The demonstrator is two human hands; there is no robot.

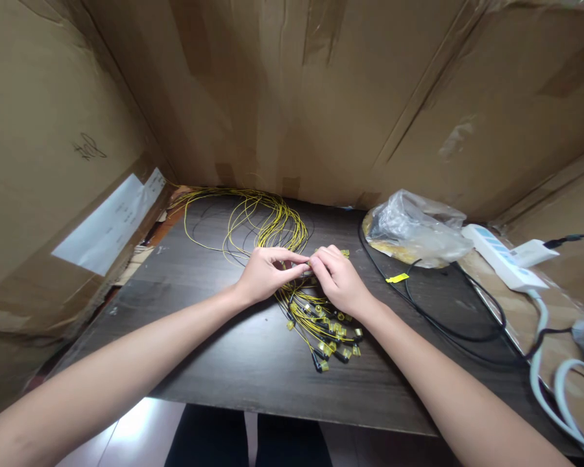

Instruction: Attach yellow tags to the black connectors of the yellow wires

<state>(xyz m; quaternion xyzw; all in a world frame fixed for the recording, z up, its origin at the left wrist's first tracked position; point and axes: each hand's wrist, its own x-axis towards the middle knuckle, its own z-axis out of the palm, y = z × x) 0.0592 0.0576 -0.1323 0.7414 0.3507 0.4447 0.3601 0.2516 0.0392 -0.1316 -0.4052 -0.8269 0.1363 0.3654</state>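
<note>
Near the middle of the dark surface (214, 363), the left hand (263, 275) and right hand (338, 279) meet fingertip to fingertip, both pinched on the bundle of yellow wires (277, 224). Its loops fan toward the far edge; its capped ends (328, 337) lie toward the near edge. A plastic bag (418, 227) sits by the right edge.

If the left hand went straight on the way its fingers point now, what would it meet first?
The left hand points right, toward the right hand. Their fingertips already nearly touch over the yellow wire bundle, so it would likely meet the right hand's fingers first.
</note>
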